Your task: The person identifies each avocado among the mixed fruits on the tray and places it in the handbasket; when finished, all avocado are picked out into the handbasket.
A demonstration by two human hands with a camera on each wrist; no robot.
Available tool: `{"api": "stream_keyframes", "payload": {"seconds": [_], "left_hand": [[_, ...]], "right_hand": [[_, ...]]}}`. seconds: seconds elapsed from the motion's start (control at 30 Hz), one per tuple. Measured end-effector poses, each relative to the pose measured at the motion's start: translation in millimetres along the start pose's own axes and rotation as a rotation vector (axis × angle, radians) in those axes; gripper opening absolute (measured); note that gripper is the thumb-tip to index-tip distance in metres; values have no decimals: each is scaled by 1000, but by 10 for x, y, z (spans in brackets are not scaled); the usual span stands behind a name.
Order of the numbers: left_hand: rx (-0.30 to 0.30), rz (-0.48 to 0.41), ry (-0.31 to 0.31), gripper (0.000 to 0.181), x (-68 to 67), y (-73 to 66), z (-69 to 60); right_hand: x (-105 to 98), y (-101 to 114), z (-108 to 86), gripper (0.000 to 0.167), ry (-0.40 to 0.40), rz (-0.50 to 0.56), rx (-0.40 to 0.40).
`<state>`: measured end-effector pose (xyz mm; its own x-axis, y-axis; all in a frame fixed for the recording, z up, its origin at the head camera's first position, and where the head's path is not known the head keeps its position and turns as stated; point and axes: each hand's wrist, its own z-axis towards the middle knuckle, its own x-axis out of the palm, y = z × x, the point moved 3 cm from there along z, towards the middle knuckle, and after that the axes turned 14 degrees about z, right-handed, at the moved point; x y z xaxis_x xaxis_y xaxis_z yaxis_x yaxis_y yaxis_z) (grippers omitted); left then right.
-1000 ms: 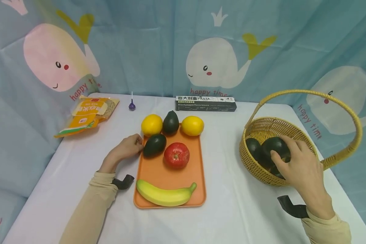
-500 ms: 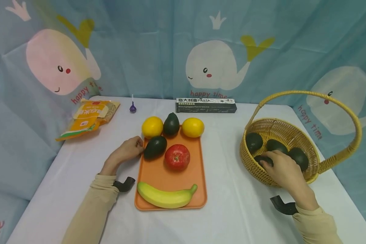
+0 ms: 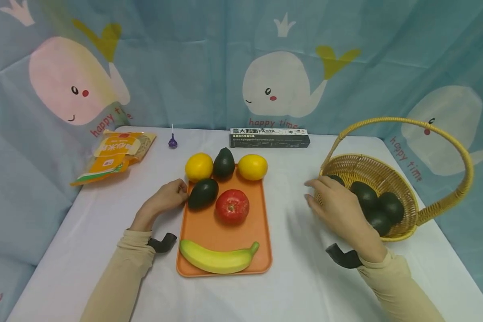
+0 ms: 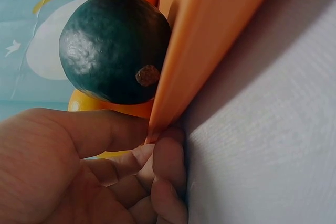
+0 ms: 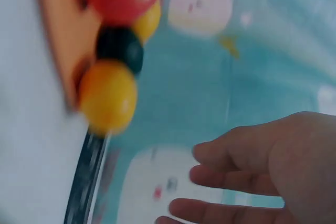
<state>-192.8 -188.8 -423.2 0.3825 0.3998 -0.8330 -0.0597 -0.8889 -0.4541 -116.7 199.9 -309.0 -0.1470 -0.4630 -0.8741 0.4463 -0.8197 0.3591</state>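
Note:
My left hand (image 3: 168,197) pinches the left rim of an orange tray (image 3: 205,228) between thumb and fingers, as the left wrist view shows up close. Right beside the thumb lies an avocado (image 4: 115,48). The tray also carries a red tomato (image 3: 232,206), a banana (image 3: 219,256), a second avocado (image 3: 224,163) and two lemons (image 3: 252,167) at its far end. Over the near left rim of a wicker basket (image 3: 411,190) hovers my right hand (image 3: 340,210), fingers spread and holding nothing. Several avocados (image 3: 391,208) lie in the basket, one partly hidden by that hand.
A tall handle (image 3: 406,120) arches over the basket. Along the back stand a black pasta box (image 3: 269,138) and a purple lollipop (image 3: 172,142). An orange grain bag (image 3: 116,154) lies back left. A curtain (image 3: 185,67) closes off the table's rear.
My right hand has come out of the basket and moved left, leaving an avocado among the others there. The left hand has stayed at the tray's rim.

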Motion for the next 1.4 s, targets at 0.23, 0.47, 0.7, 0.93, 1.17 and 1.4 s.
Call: {"api": "stream_keyframes", "payload": {"seconds": [0.23, 0.47, 0.7, 0.93, 1.17, 1.4], "left_hand": [[16, -2, -13, 20, -21, 32, 8], [17, -17, -10, 19, 14, 29, 19], [5, -27, -18, 19, 23, 26, 12], [-1, -22, -16, 18, -7, 24, 6], [-2, -39, -11, 18, 12, 2, 4], [-6, -24, -9, 19, -14, -4, -15]], "right_hand": [[453, 421, 806, 43, 203, 81, -225], [972, 570, 1424, 58, 468, 33, -295], [1326, 641, 1673, 75, 657, -67, -274], [1495, 650, 1760, 64, 662, -88, -303], [1354, 572, 1704, 63, 510, 19, -296], [737, 437, 1224, 65, 290, 136, -258]]}}
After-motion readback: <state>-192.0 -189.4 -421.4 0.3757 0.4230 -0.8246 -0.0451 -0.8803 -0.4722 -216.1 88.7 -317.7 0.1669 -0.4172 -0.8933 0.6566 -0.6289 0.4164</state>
